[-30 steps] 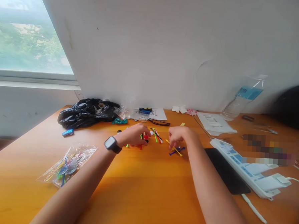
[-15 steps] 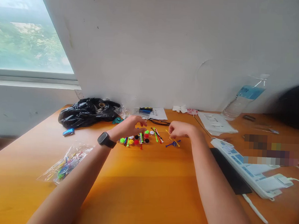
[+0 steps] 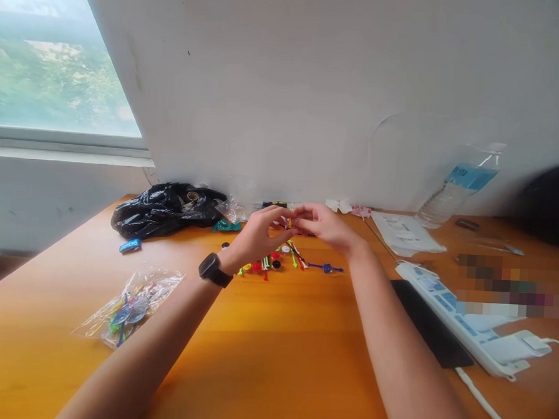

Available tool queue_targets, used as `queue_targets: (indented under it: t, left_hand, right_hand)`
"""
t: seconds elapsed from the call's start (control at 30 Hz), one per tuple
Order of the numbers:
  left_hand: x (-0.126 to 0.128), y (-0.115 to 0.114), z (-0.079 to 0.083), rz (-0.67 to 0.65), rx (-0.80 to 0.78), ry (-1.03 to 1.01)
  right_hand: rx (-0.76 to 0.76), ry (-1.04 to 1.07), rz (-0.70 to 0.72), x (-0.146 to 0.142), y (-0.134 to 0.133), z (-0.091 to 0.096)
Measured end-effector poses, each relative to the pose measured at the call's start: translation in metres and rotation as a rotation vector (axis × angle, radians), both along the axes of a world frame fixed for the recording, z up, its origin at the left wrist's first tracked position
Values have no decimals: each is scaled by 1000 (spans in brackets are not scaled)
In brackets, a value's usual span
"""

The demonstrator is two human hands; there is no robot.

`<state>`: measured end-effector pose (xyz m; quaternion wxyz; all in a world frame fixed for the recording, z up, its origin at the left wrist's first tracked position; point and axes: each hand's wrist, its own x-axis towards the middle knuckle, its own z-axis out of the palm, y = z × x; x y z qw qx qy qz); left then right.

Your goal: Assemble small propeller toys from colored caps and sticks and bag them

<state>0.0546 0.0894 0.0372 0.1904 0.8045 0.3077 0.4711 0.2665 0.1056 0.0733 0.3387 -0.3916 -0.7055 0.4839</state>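
My left hand [image 3: 258,234], with a black watch on its wrist, and my right hand [image 3: 323,227] are raised above the orange table [image 3: 276,353], fingertips meeting. Both pinch a small coloured piece [image 3: 290,222] between them; it is too small to name. Beneath them lies a scatter of small plastic parts [image 3: 272,262]: red, green, yellow and black round caps and thin coloured sticks. A blue stick piece [image 3: 326,268] lies just to the right of the scatter.
A clear bag of coloured parts [image 3: 127,308] lies front left. A black plastic bag [image 3: 167,207] and a small blue item [image 3: 130,246] sit back left. A white power strip [image 3: 461,313], a black pad [image 3: 430,324], papers [image 3: 404,232] and a water bottle [image 3: 459,184] are on the right.
Both hands rose from the table and came together; the right hand lifted a thin piece off the table to the left hand. The blue stick stays on the table.
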Motion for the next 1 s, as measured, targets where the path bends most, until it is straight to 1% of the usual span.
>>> queue_targets:
  t: [0.07, 0.17, 0.27, 0.33, 0.4, 0.5, 0.57, 0.63, 0.7, 0.77, 0.83, 0.9, 1.0]
  left_hand:
    - [3, 1, -2, 31, 24, -40]
    - [5, 2, -4, 46, 22, -71]
    - [6, 2, -7, 6, -12, -93]
    - [7, 2, -10, -42, -45, -100]
    - [7, 4, -15, -77, -93, -100]
    - [7, 7, -25, -69, -169, -87]
    - [8, 9, -32, -27, -174, -23]
    - [11, 9, -39, 28, -151, 94]
    - [16, 8, -46, 76, -130, 207]
    - [20, 5, -52, 94, -126, 283]
    - [23, 3, -57, 78, -123, 340]
    - [23, 3, -60, 58, -107, 393]
    - [21, 4, -63, 56, -71, 452]
  right_hand:
    - [-37, 69, 21, -7, -2, 0]
    - [-50, 103, 28, -10, -1, -3]
    - [-54, 121, 32, -9, 3, -11]
    - [-72, 92, 45, -8, 5, -17]
    - [-77, 18, 48, -7, 9, -25]
    - [-57, -137, -6, -5, 15, -38]
    - [-9, -361, -78, -2, 22, -47]
    - [42, -623, -154, 1, 28, -56]
    - [59, -788, -214, 4, 32, -63]
    - [42, -830, -224, 6, 34, -68]
    - [30, -856, -209, 9, 35, -70]
    - [26, -876, -196, 15, 36, -69]
    - [-4, -937, -164, 29, 37, -61]
